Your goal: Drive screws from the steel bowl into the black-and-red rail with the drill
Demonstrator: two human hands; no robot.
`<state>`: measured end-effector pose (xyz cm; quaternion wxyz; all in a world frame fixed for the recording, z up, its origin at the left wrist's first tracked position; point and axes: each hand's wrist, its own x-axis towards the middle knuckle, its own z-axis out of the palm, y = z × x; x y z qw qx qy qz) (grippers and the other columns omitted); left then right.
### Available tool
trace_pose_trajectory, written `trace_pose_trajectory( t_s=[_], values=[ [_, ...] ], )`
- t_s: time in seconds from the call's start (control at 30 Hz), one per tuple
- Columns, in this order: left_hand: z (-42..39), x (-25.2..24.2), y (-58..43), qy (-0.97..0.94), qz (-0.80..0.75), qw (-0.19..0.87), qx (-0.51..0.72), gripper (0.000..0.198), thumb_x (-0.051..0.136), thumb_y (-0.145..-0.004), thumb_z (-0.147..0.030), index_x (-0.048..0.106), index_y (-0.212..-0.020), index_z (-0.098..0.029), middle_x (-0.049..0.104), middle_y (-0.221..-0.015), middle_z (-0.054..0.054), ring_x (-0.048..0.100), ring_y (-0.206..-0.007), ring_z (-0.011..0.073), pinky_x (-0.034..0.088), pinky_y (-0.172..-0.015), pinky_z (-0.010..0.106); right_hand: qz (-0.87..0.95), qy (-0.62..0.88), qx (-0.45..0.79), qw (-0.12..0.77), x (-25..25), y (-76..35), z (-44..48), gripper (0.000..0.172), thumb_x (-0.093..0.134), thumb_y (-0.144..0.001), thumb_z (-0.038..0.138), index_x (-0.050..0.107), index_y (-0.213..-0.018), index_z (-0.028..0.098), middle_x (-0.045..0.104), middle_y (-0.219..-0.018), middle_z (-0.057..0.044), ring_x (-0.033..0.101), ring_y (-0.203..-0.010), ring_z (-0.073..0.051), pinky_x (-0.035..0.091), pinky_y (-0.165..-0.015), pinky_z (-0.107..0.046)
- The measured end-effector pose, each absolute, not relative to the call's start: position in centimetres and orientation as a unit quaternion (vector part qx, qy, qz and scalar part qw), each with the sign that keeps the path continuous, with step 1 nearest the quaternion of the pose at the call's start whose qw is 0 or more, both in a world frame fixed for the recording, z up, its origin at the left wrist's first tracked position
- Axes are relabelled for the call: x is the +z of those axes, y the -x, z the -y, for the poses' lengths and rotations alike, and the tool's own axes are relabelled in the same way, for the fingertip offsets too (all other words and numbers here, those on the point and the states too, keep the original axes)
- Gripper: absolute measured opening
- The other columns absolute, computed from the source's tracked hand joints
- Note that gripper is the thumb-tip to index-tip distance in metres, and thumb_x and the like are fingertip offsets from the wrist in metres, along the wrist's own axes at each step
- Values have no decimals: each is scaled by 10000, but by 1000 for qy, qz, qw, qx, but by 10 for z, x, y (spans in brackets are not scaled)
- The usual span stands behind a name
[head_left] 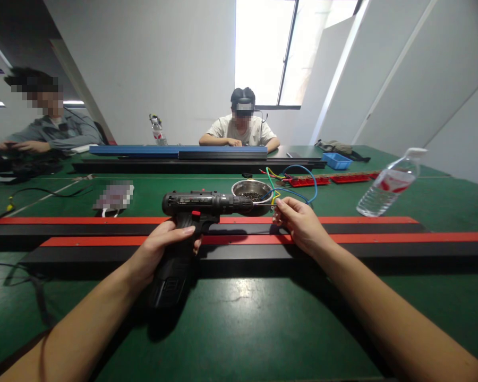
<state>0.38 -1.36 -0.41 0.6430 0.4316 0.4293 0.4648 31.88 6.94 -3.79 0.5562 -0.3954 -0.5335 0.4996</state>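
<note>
1. A black cordless screwdriver [199,203] is held in the left grip [165,246]. The fingers are wrapped tight round its handle, and the battery foot hangs down toward the table [242,318].
2. The tool's long axis lies level and crosswise, with the bit pointing toward the person's right and ending just short of the right grip [298,220].
3. The right grip is pressed together at thumb and forefinger, directly in line with the bit tip. Whether a screw or a wire end is pinched there cannot be told.
4. A steel bowl [239,187] of dark screws [252,196] stands just behind the bit, nearer the right grip than the left.
5. Coloured wires [302,175] loop from behind the bowl toward the right fingertips.
6. Both grips are poised above the long red-and-black rails [382,236], which run crosswise, parallel to the tool's axis.
7. A tilted water bottle [386,183] is seen well to the right, and a blue tray [336,160] farther back.
8. Two other people [241,130] are seated at the far side, their hands well apart from the tool.
</note>
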Motion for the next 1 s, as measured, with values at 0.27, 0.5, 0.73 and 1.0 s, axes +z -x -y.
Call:
trace_pose_trajectory(
  t_s=[0.27, 0.5, 0.73, 1.0],
  values=[
    [15, -2, -5, -433, -437, 638, 464, 303, 848, -766, -378, 756, -894, -120, 709, -777, 65, 654, -686, 161, 540, -655, 245, 544, 386, 500, 552, -42, -320, -71, 480, 829, -843, 609, 589, -707, 216, 566, -638, 22, 542, -606, -134, 413, -577, -264],
    [16, -2, -6, -430, -445, 633, 465, 322, 862, -748, -383, 759, -910, -125, 711, -772, 56, 651, -681, 156, 538, -656, 244, 550, 393, 490, 551, -41, -320, -71, 473, 848, -815, 625, 621, -733, 219, 596, -638, 11, 547, -607, -143, 419, -584, -273],
    [17, 0, -7, -438, -448, 625, 467, 322, 856, -738, -400, 758, -865, -121, 711, -765, 66, 648, -688, 157, 538, -667, 240, 543, 398, 495, 550, -39, -320, -70, 481, 864, -790, 627, 619, -731, 217, 597, -647, 12, 555, -617, -143, 423, -591, -270],
    [16, -1, -6, -437, -442, 630, 467, 316, 855, -750, -383, 768, -884, -111, 708, -767, 73, 653, -691, 161, 539, -667, 238, 557, 396, 487, 544, -40, -320, -70, 497, 798, -867, 615, 574, -687, 211, 564, -621, 16, 550, -605, -132, 425, -590, -260]
  ],
)
